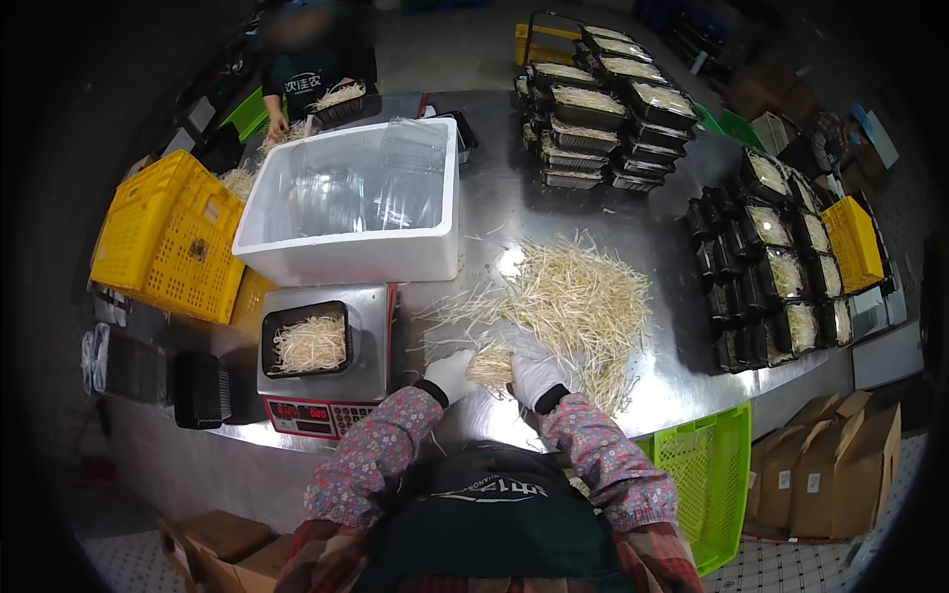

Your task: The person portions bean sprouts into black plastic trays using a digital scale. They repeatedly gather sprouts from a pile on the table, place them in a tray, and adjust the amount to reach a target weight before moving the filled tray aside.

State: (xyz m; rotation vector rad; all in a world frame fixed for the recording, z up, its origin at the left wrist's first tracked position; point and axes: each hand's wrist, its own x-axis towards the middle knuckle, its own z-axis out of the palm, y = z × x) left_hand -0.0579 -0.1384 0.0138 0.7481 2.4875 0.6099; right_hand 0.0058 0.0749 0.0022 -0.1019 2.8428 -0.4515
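Between my two gloved hands, just above the steel table (pixel 485 194) near its front edge, is a bunch of bean sprouts (pixel 489 368). My left hand (pixel 451 376) presses on its left side and my right hand (pixel 535 378) on its right; both wear white gloves. A large loose heap of bean sprouts (pixel 582 300) spreads just beyond and to the right, with stray sprouts trailing left. To the left, a black plastic tray of sprouts (pixel 310 345) rests on the metal platform of a digital scale (pixel 371 326), whose red display panel is lit.
A white foam box (pixel 348 259) holds clear plastic lids. Left are a yellow crate (pixel 167 237) and empty black trays (pixel 199 389). Filled trays stand stacked at the back (pixel 589 100) and right (pixel 771 226). A green crate (pixel 700 482) sits below the edge. Another person (pixel 304 81) handles sprouts across the table.
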